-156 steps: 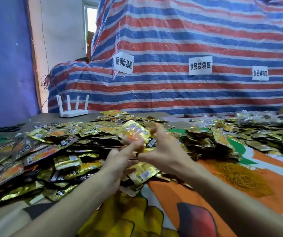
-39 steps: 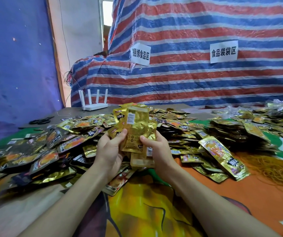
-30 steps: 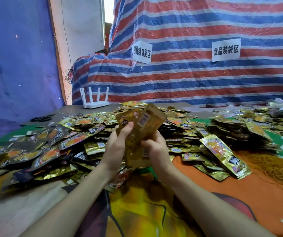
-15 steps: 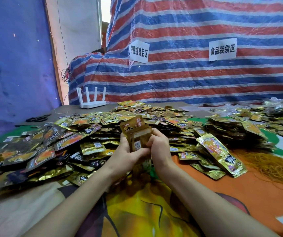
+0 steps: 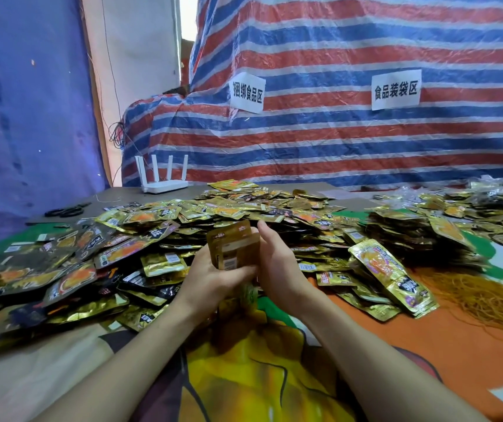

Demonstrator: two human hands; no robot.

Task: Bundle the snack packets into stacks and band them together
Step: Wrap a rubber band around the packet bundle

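Since the view of a second ago, the stack of packets (image 5: 233,248) has come down from a tilted, fanned pose to an upright, squared one at centre frame, between both hands and just above the near edge of the heap.

Striped tarpaulin (image 5: 335,147), carrying paper signs (image 5: 395,90), forms the backdrop across the upper frame. Tabletop (image 5: 426,345), under a printed cloth, spans the lower frame.

Loose packets (image 5: 152,233) lie heaped at centre and left, within easy reach, evidently as feed stock. A darker pile of sorted stacks (image 5: 411,233) sits right of centre; whether each is banded cannot be told. Rubber bands (image 5: 487,296) lie tangled at lower right, near the right forearm, probably so that this hand can take one without a stretch.

Left hand (image 5: 213,277) grips the lower part of the stack, fingers curled round it to carry the weight. Right hand (image 5: 277,269) holds nothing: its straight fingers press flat against the right edge of the stack, apparently to align the packets before banding. No band shows on the stack yet.

Router (image 5: 163,178) and scissors (image 5: 64,211) stand well apart at far left.
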